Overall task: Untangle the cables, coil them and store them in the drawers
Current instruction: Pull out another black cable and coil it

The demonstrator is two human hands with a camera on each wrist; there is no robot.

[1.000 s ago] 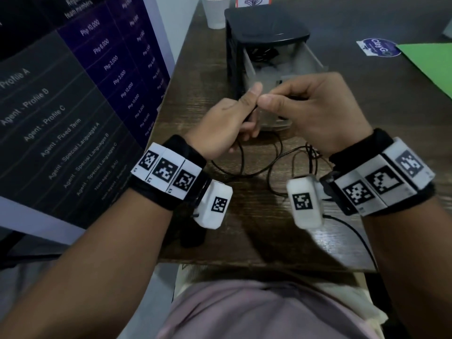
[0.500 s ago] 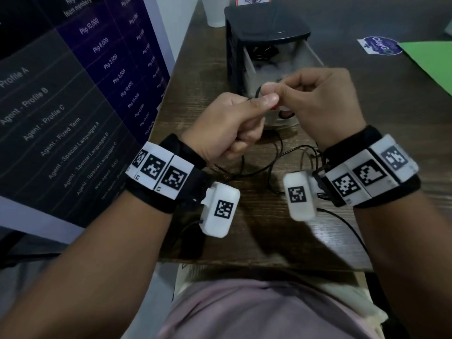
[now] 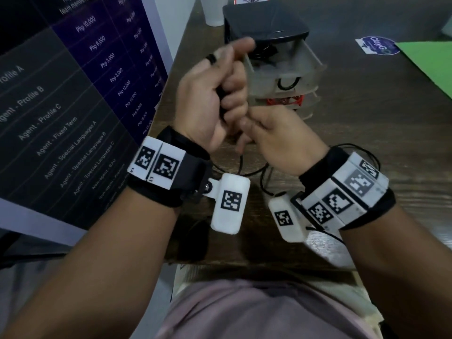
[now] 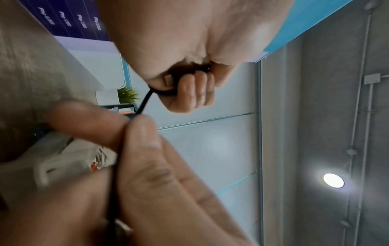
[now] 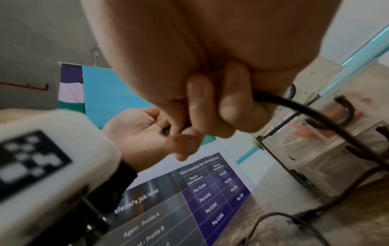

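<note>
Coiling step: left hand [image 3: 215, 94] is fisted round a bunch of black cable [image 5: 299, 106], raised in front of the drawers [image 3: 281, 77]; right hand [image 3: 281, 143] pinches the strand just below, rest trailing on the surface [image 3: 367, 118]. Best to keep loops even w/ light tension, feeding slack thru the right. Poster [image 3: 73, 94] reads "Agent - Profile A", "Php 10,000"; the sticker far right is too blurred to read.

Two hands [image 3: 208, 99] [image 3: 281, 140], one black cable [image 5: 315, 116] gripped between them, one drawer unit [image 3: 266, 20] (top drawer [image 3: 310, 59] pulled open), one white cup [image 3: 214, 11], one green sheet [image 3: 430, 62], one round sticker [image 3: 378, 45], one poster [image 3: 61, 94]
</note>
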